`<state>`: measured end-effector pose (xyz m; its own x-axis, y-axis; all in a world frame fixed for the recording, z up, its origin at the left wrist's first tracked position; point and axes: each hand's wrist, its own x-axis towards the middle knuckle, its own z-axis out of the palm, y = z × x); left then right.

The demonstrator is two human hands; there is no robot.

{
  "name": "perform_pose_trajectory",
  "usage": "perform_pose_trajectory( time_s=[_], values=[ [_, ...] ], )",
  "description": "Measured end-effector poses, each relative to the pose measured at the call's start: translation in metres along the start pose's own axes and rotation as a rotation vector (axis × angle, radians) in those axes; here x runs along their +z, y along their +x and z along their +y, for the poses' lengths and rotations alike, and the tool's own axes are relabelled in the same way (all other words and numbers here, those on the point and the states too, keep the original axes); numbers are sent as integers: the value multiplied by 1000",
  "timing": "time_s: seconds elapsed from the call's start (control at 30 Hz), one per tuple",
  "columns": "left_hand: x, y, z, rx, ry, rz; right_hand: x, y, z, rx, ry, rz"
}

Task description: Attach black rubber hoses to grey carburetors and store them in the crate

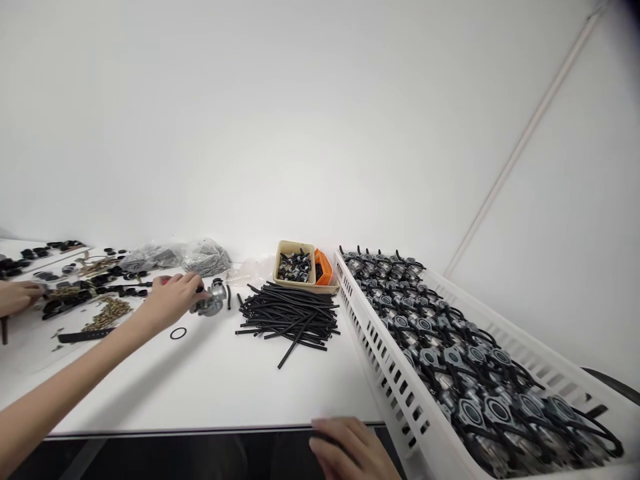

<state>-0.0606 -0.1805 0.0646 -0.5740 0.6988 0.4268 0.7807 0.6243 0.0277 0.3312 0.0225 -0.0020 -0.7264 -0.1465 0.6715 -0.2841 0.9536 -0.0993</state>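
Carburetor (pixel 213 301) — a small grey metal body — is lying on the white table (pixel 225 383) left of centre. The left hand (pixel 173 297) is reaching across to it, fingers narrowing around its near side in what looks like a light pinch. The right hand (pixel 347 452) is resting at the bottom edge of the frame, fingers curling by something dark at the table's lip; whether it is gripping anything I cannot tell.

Judging by the cast metal, the part is likely handling as stiff and heavy for its size, with stubs and fittings sticking out, so the solid middle of the body is looking like the safest place to grasp.

An O-ring (pixel 178 333) is lying just below the hand, and black tubes (pixel 290 317) are sitting in a heap to the right. Behind them a beige bin (pixel 295 267) is holding small dark parts. A white crate (pixel 373 347) is filling the lower right with more such bodies. At the far left edge another person's hand (pixel 15 297) is working among loose bits.
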Motion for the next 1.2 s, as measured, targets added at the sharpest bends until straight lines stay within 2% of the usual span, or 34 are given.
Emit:
perform_pose_trajectory(
  time_s=[0.07, 0.13, 0.23, 0.3, 0.43, 0.5, 0.57, 0.67, 0.77, 0.83, 0.9, 1.0, 1.1, 1.2],
  values=[
    [-2, -15, 23, 35, -41, -15, 0, 31, 3, 85, 22, 29],
    [0, -33, 51, 88, -178, -40, 8, 64, 15, 155, 39, 110],
    [10, -55, 91, 211, -305, 4, 30, 114, 53, 331, -5, 248],
    [19, -64, 112, 316, -319, 63, 46, 146, 88, 538, -102, 232],
    [32, -67, 132, 463, -309, 190, 69, 202, 158, 640, -210, 167],
    [36, -65, 133, 469, -360, 218, 78, 223, 187, 663, -275, 115],
    [41, -65, 130, 444, -456, 192, 86, 239, 209, 661, -336, 59],
    [52, -68, 121, 312, -698, 42, 98, 252, 234, 638, -403, -7],
    [67, -72, 115, 114, -1015, -212, 108, 258, 251, 632, -427, -40],
    [71, -72, 115, 27, -1188, -388, 115, 258, 257, 636, -417, -33],
    [69, -70, 118, -9, -1277, -503, 119, 258, 261, 644, -386, 1],
    [57, -63, 127, 12, -1271, -550, 120, 256, 260, 658, -294, 95],
    [49, -60, 133, 41, -1262, -519, 113, 252, 251, 653, -122, 216],
    [50, -64, 137, 15, -1317, -487, 102, 245, 235, 654, 119, 371]
  ],
)
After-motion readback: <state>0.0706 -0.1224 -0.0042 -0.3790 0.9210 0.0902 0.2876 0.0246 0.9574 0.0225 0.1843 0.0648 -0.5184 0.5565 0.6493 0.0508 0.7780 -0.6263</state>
